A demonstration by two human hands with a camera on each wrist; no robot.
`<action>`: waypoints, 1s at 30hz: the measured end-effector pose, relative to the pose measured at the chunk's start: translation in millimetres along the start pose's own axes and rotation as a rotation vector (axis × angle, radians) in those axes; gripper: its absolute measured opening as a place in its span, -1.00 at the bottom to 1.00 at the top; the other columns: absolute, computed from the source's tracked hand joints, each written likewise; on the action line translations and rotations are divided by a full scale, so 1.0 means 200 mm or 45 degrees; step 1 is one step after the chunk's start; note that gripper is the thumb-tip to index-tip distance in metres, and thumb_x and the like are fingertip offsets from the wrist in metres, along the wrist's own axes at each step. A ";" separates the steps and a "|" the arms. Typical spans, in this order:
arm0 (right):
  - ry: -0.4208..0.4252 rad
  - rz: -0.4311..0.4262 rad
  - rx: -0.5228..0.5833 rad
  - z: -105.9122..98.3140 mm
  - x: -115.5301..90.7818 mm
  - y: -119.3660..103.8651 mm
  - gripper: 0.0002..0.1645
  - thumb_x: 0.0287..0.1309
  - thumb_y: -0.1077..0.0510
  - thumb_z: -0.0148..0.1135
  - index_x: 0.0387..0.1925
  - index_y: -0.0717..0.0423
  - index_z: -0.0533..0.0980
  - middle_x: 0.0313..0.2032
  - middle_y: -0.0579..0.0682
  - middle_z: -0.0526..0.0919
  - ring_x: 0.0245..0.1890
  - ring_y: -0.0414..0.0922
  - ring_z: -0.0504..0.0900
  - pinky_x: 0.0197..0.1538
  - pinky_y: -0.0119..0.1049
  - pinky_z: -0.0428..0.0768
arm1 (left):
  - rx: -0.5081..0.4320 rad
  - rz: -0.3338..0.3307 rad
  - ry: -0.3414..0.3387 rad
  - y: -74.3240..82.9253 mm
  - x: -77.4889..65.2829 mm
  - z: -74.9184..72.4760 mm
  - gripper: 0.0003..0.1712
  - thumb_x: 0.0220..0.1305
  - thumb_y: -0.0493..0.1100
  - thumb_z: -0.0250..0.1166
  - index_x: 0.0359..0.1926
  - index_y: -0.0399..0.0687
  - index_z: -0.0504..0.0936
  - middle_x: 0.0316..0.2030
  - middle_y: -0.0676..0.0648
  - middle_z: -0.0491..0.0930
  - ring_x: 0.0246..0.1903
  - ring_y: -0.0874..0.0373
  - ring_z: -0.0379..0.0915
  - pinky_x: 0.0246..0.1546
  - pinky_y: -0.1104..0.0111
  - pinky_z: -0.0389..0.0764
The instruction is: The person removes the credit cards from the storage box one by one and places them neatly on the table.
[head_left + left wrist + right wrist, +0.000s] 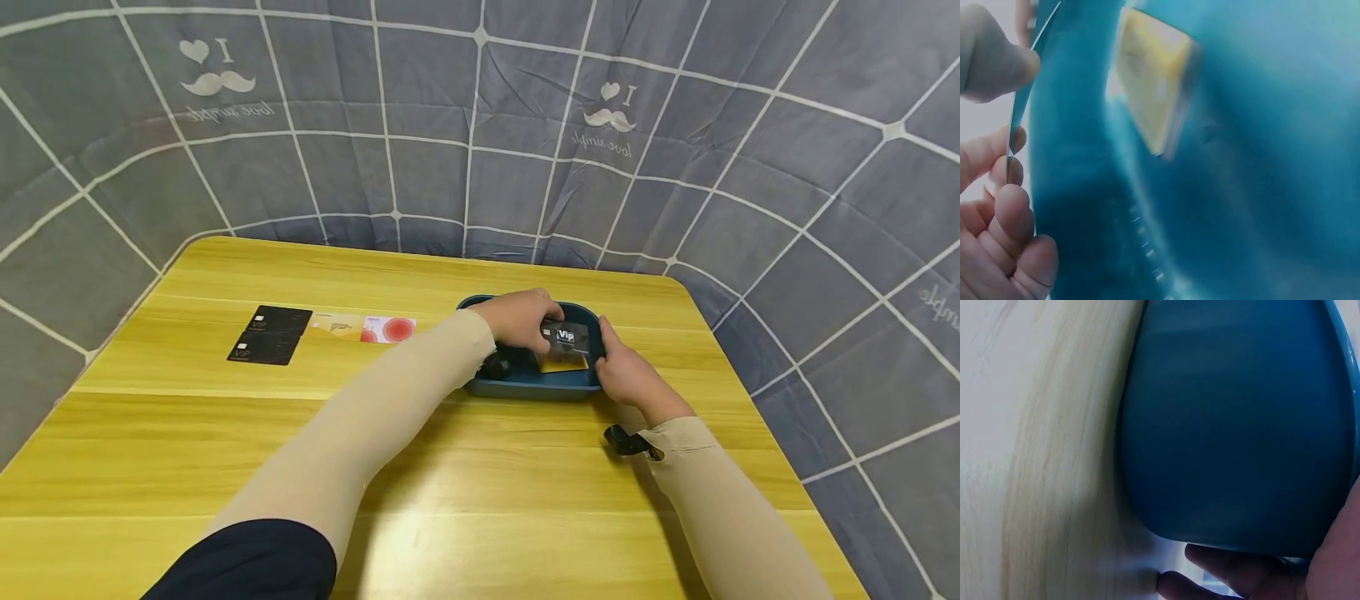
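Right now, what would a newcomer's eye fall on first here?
Probably the black rectangular "Vip" card the left hand pinches over the dark blue rounded tray, whose right end the right hand holds. Next, left of the tray on the yellow wooden tabletop, two black cards, one yellow card and one pale card with red circles.

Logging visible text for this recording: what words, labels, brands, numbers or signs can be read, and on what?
"Vip": dark card in the left hand.
"VIP": upper black card.
"VIP": lower black card.
"I", heart and moustache: grey cloth.
"love simple", mirrored: same cloth.
Other print, including on the cream card and red-circled card: too small or blurred.
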State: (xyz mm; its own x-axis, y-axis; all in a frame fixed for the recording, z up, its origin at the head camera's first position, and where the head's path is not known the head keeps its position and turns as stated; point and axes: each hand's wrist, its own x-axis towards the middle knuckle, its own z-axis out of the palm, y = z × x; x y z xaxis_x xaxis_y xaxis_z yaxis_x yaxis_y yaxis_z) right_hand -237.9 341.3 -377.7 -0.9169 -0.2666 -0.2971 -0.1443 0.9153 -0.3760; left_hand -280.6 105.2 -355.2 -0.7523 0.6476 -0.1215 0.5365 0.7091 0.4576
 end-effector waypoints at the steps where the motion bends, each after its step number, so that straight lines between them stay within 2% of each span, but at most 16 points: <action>1: -0.004 0.007 0.005 0.00 0.00 0.00 -0.10 0.57 0.18 -0.28 0.68 0.13 -0.46 0.52 0.51 0.19 0.44 0.38 0.40 0.42 0.26 0.41 | -0.009 0.010 0.010 0.00 -0.01 -0.02 -0.30 0.31 -0.05 0.38 0.45 -0.06 0.51 0.25 -0.09 0.51 0.06 0.11 0.49 0.21 0.29 0.55; 8: -0.013 0.009 0.010 0.00 0.00 -0.01 -0.10 0.57 0.19 -0.27 0.68 0.16 -0.45 0.54 0.51 0.15 0.47 0.40 0.35 0.45 0.27 0.38 | -0.042 0.049 0.087 -0.02 -0.11 -0.13 -0.31 0.32 -0.04 0.34 0.45 -0.06 0.52 0.29 -0.08 0.52 0.12 0.09 0.46 0.27 0.26 0.52; 14: -0.018 -0.009 -0.001 -0.01 -0.01 -0.01 -0.10 0.57 0.19 -0.26 0.68 0.17 -0.45 0.53 0.50 0.17 0.38 0.38 0.46 0.33 0.22 0.49 | -0.123 0.036 0.139 -0.04 -0.26 -0.26 -0.31 0.30 -0.06 0.33 0.45 0.00 0.52 0.20 -0.06 0.48 0.02 0.05 0.44 0.12 0.21 0.54; 22: -0.030 -0.029 -0.004 0.01 0.01 -0.01 -0.09 0.57 0.17 -0.27 0.67 0.17 -0.48 0.55 0.49 0.13 0.39 0.38 0.45 0.34 0.22 0.48 | -0.158 0.022 0.200 -0.15 -0.55 -0.34 -0.32 0.28 -0.07 0.34 0.44 0.01 0.53 0.10 -0.04 0.48 -0.03 0.00 0.38 0.00 0.17 0.49; 27: -0.035 -0.033 -0.009 0.00 0.01 0.00 -0.10 0.57 0.16 -0.29 0.67 0.18 -0.49 0.55 0.51 0.10 0.44 0.41 0.38 0.42 0.28 0.40 | -0.184 -0.051 0.245 -0.26 -0.76 -0.35 -0.34 0.24 -0.09 0.39 0.38 0.03 0.57 0.06 -0.01 0.50 -0.03 0.00 0.40 -0.01 0.18 0.49; 30: -0.037 -0.031 -0.002 -0.01 0.00 0.01 -0.09 0.57 0.16 -0.29 0.67 0.17 -0.50 0.55 0.52 0.10 0.37 0.40 0.47 0.32 0.26 0.48 | -0.191 -0.114 0.269 -0.32 -0.89 -0.35 -0.33 0.19 -0.09 0.44 0.35 0.06 0.60 0.01 -0.01 0.50 -0.06 0.00 0.38 -0.09 0.16 0.47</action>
State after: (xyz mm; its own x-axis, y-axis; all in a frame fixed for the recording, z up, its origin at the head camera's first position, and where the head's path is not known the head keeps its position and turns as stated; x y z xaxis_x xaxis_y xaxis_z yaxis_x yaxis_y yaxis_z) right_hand -239.1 343.1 -376.7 -0.9018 -0.2976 -0.3134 -0.1673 0.9090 -0.3818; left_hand -207.5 -74.4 -301.9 -0.8656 0.5006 0.0118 0.4135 0.7012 0.5807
